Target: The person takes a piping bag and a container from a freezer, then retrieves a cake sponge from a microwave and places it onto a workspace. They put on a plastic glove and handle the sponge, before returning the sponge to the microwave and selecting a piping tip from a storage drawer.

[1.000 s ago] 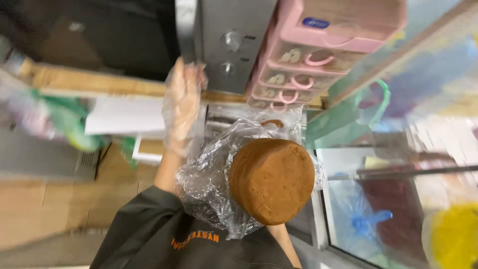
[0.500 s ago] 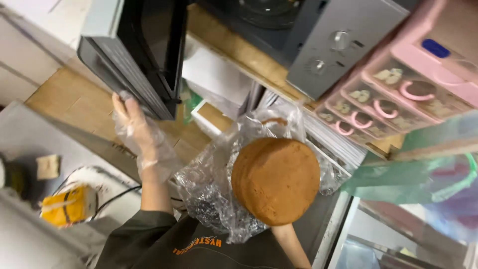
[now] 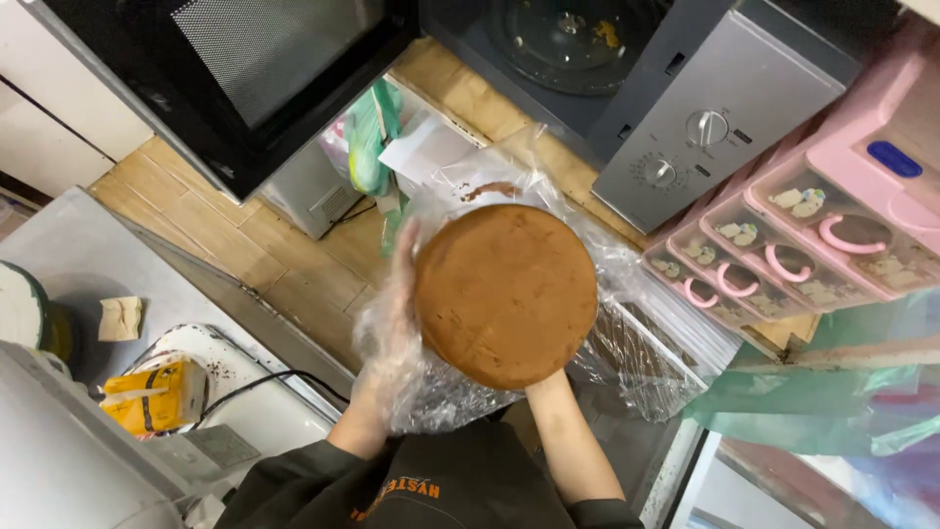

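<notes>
We've got a round brown cake (image 3: 505, 292) right in the middle of our view, held up in front of the open microwave (image 3: 627, 59). It sits on loose clear plastic wrap (image 3: 636, 343), peeled back and hanging down around it, so the unwrapping looks mostly done while the wrap is not yet off. The left hand (image 3: 397, 313), in a thin clear glove, is spread flat against the cake's left edge. The right hand is under the cake; we only see the forearm (image 3: 573, 441) rising to the bottom edge, so we cannot tell how those fingers lie, though they probably bear the weight. The microwave door (image 3: 225, 69) is swung wide at top left, the glass turntable (image 3: 573, 39) bare but for crumbs. To the right stands a pink drawer unit (image 3: 813, 225) with small cake decorations. Lower left, a yellow carton (image 3: 157, 392) sits on a white surface, partly cut off.
</notes>
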